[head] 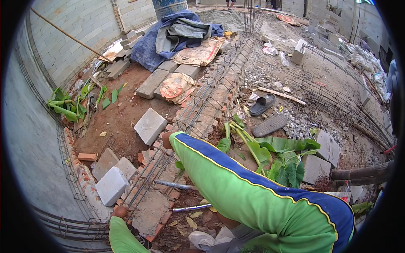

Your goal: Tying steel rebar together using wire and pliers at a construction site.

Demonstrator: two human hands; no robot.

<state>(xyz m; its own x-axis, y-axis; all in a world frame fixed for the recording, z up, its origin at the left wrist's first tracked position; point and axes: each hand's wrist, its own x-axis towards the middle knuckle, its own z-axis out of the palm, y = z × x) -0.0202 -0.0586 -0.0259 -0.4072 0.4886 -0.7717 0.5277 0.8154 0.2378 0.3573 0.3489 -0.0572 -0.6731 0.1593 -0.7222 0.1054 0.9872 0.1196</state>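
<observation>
A long rebar cage [202, 104] of thin bars with bent stirrups lies along a low brick footing [148, 212] before me. My left hand [119, 212] is closed on the near end of the cage, at its left side. Farther along, my right hand [166, 141] grips the cage's left edge; the green sleeve cuff hides part of it. A metal pipe [174, 184] and a shiny tube [191, 208] lie beside the footing, partly under my right arm. Left of the cage rest a pale block [112, 186] and a grey block [150, 126].
Banana leaves [284, 158], a sandal [262, 104] and gravel [300, 128] lie to the right. More rebar cages [335, 107] stretch beyond them. A blue tarpaulin [148, 47] covers the far left ground. A plastered wall [34, 151] bounds the left; a person's legs [231, 3] show far off.
</observation>
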